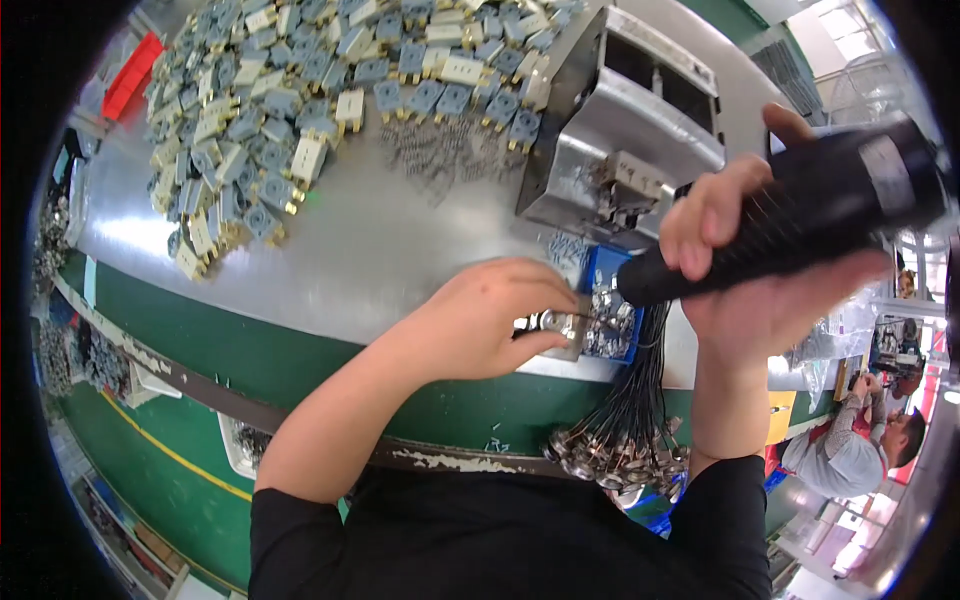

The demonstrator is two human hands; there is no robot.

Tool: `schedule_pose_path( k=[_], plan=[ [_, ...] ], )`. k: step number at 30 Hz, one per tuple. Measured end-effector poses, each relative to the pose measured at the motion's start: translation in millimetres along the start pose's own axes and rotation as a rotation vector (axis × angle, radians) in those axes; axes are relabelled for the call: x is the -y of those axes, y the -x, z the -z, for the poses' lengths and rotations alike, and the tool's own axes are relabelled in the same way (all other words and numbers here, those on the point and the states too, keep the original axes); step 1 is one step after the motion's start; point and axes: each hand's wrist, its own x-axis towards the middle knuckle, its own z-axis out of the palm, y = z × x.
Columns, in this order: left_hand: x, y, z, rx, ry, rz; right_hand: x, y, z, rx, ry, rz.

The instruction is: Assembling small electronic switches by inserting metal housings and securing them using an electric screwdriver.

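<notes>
In my right hand (740,318) is a black electric screwdriver (825,195), its narrow end pointing left and down over a small blue bin (634,340). The fingers wrap round its body. My left hand (495,312) is closed round a small round metal part (548,321) on the table, thumb on the near side and fingers on the far side. A small metal block (575,338) stands between this part and the bin. The bin holds many little shiny metal pieces. Whether the screwdriver's tip touches anything is hidden.
Many grey and cream switch-like blocks (300,90) cover the far left of the metal table (350,240). Springs (435,150) lie beside them. A bent-metal housing (610,130) stands far right. Black cables (645,380) hang over the front edge. Another person (845,455) sits at right.
</notes>
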Motion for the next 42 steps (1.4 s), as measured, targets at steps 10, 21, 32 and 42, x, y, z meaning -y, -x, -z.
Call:
schedule_pose_path(
  k=[10,21,32,42],
  plan=[
    [0.0,1.7,0.1,0.013,-0.005,0.014,-15.2,32.2,-4.5,0.134,-0.039,0.051],
    [0.1,2.0,-1.2,-0.001,-0.006,-0.015,-19.6,35.9,-4.9,0.107,-0.014,0.049],
    [0.3,0.9,-2.6,-0.012,0.004,-0.018,-21.6,39.2,-4.8,0.094,0.018,0.041],
    [2.2,3.7,-3.4,-0.025,0.001,0.011,-14.7,45.9,-18.2,0.130,0.257,-0.018]
  ],
)
